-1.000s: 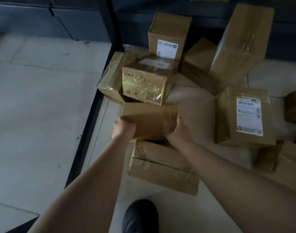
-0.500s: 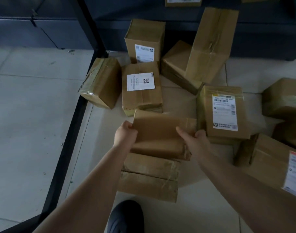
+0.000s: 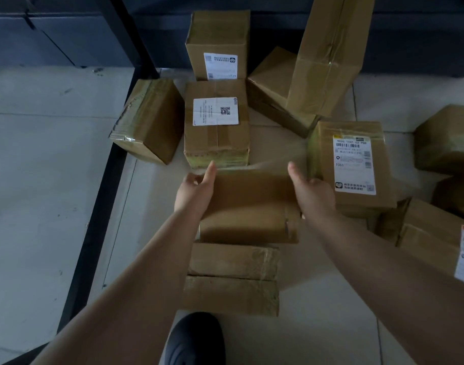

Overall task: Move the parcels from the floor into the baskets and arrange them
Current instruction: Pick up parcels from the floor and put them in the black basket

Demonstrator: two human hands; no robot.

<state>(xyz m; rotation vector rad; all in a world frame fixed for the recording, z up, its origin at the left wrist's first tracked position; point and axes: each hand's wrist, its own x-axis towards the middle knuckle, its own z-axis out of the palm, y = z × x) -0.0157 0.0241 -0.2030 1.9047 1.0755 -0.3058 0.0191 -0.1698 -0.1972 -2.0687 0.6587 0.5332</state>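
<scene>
A plain brown parcel (image 3: 249, 206) sits at the centre, resting on a taped parcel (image 3: 233, 280) on the floor. My left hand (image 3: 195, 191) presses its left side and my right hand (image 3: 313, 193) its right side, fingers stretched forward, so the parcel is clamped between my palms. Beyond it lie a parcel with a QR label (image 3: 216, 127), an upright labelled box (image 3: 217, 43), a tilted parcel (image 3: 149, 119) at the left and a barcode-labelled parcel (image 3: 352, 162) at the right. No basket is in view.
A tall box (image 3: 328, 54) leans over a flat one (image 3: 270, 85) at the back. More parcels (image 3: 447, 138) crowd the right edge. A black frame bar (image 3: 99, 206) runs diagonally on the left, with bare floor beyond. My dark shoe (image 3: 194, 338) is at the bottom.
The plain parcel has been turned from its narrow side to show a broad face and now rests on the taped parcel. My fingers have straightened along its sides. The view shifted right.
</scene>
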